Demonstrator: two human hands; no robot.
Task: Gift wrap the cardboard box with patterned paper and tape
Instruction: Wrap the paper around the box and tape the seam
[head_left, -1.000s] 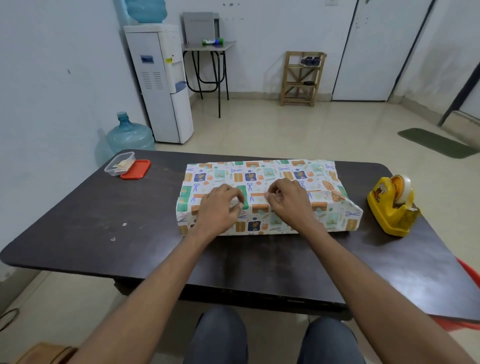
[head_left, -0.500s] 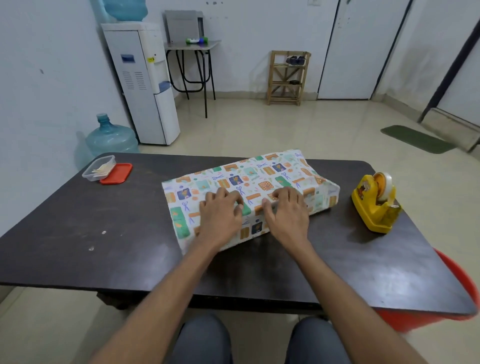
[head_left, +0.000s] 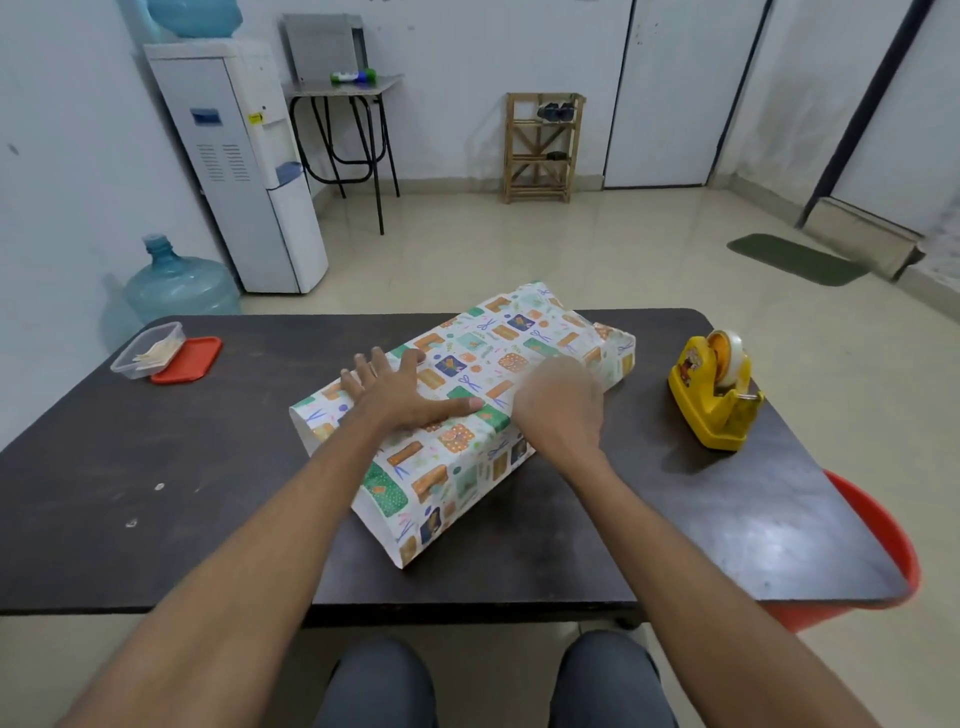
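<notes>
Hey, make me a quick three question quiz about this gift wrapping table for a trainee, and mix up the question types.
1. True or false: the left hand lies flat, fingers spread, on the wrapped box.
2. Where does the yellow tape dispenser stand? A) on top of the box B) on the table, to the right of the box C) on the floor
3. Fill in: the red lid lies beside a clear plastic ____.

Key: 1 true; 2 B; 3 container.
</notes>
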